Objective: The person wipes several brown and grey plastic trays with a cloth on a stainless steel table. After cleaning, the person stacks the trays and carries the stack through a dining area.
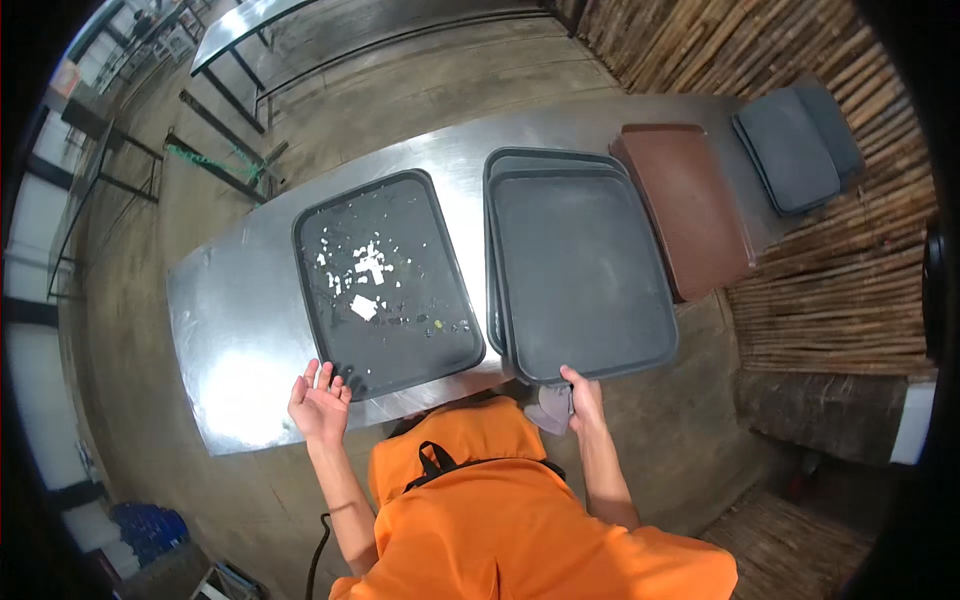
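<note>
A dark grey tray (405, 352) lies on the metal table, with white scraps (369, 266) and small dark and green bits scattered on it. My left hand (321, 401) is palm up with fingers apart beside that tray's near left corner, holding nothing. To the right, more dark grey trays (585, 270) are stacked slightly askew, and the top one looks bare. My right hand (585, 397) has its thumb at the near edge of this stack and a greyish-purple cloth (553, 409) in its fingers, hanging below the edge.
A brown tray or stack of them (694, 210) stands right of the grey stack, with more dark grey trays (787, 150) at the table's far right end. Bamboo-like poles (840, 277) line the wall. Another metal table (240, 26) and a frame with green cord (225, 165) stand beyond.
</note>
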A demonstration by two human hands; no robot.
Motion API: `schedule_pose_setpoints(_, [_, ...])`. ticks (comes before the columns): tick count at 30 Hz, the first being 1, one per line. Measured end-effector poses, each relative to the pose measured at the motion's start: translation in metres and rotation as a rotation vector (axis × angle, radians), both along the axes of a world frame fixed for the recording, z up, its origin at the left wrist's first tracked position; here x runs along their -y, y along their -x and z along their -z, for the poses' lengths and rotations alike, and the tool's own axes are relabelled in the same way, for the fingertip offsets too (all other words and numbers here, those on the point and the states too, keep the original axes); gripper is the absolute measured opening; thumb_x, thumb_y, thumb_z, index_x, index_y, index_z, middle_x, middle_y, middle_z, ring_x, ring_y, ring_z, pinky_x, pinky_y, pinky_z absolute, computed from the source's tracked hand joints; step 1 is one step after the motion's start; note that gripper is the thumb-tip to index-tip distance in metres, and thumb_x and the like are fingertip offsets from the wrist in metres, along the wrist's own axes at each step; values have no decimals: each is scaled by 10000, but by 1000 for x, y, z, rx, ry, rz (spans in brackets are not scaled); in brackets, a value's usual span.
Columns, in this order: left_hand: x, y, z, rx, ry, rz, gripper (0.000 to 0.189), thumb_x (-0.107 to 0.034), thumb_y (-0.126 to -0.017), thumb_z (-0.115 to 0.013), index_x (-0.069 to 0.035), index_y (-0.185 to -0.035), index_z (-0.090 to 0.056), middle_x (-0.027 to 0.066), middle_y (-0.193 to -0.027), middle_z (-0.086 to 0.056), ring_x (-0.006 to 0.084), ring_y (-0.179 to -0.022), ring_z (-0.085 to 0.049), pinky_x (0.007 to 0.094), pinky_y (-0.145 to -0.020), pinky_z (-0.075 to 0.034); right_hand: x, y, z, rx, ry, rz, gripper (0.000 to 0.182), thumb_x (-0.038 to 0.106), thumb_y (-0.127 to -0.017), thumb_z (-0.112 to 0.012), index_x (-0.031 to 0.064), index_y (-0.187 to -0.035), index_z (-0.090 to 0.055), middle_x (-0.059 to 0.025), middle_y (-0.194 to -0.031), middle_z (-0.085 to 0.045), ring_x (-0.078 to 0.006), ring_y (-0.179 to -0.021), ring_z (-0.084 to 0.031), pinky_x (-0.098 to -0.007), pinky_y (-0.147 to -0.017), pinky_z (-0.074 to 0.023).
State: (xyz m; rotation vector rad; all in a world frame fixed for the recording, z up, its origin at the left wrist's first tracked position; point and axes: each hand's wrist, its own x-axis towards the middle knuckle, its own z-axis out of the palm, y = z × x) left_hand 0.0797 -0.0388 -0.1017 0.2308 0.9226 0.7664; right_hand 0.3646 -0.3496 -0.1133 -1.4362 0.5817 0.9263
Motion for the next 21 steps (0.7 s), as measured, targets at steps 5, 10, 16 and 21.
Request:
schedule_pose_setpoints(5, [13, 10, 3, -100, 54, -102, 311, -307, -942, -457, -81, -1141, -534, 91, -1023, -629, 236, -794, -590, 384, -703, -487, -22, -39, -18, 9, 328, -748, 692, 602, -863, -604, -51, -1090, -627, -89, -898, -653, -186, -852, -606, -341, -743, -490])
schedule_pose_setpoints(10, [30, 59, 7, -174, 45, -224, 327, -311, -932, -461, -79, -1151, -535, 88, -1019, -633, 235, -800, -598, 379, -692, -484, -13, -61, -10, 246, 236, -1295, 570, 532, -879, -626, -29, -964, -674, -56, -796, -649, -142, -729, -557, -320, -686, -469])
schedule_pose_setpoints(16, [50, 119, 50, -229, 141, -272, 325, -277, -923, -477, -64, -1166, -517, 95, -989, -635, 238, -783, -600, 380, -674, -499, -105, -26, -14, 463, 132, -1438, 377, 332, -871, -646, -5, -1039, -655, -130, -907, -697, -189, -824, -634, -340, -763, -495])
schedule_pose_setpoints(21, [54, 158, 64, -122, 191, -247, 301, -232, -917, -492, -56, -1162, -497, 106, -960, -638, 243, -747, -600, 377, -641, -514, -201, 84, -52, 867, -419, -1670, 464, 208, -813, -666, 9, -1220, -568, -187, -1033, -656, -281, -919, -632, -333, -832, -488])
